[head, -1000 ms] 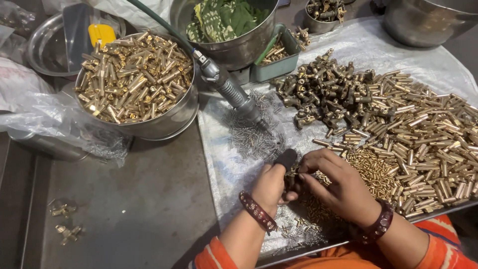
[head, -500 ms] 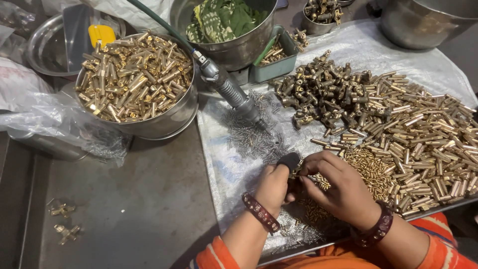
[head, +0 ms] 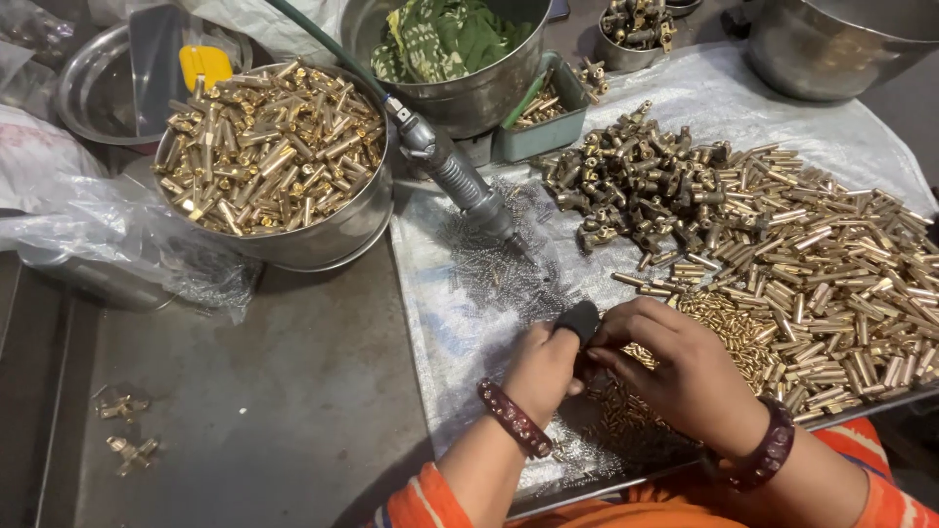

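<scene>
Over crinkled plastic sheet (head: pixel 460 332), left hand (head: pixel 544 370) and right hand (head: pixel 685 372), each grip pinching tiny brass fittings (head: pixel 641 357).

A single head-worn camera looks steeply down, close over the tray (head: pixel 685 73) and both hands working there.

Two bangles (head: pixel 515 418) (one per wrist)

A small dark rubber-like cap (head: pixel 583 320) sits pinched between both hands, above tiny brass pins (head: pixel 729 328) heaped at three o'clock.
</scene>
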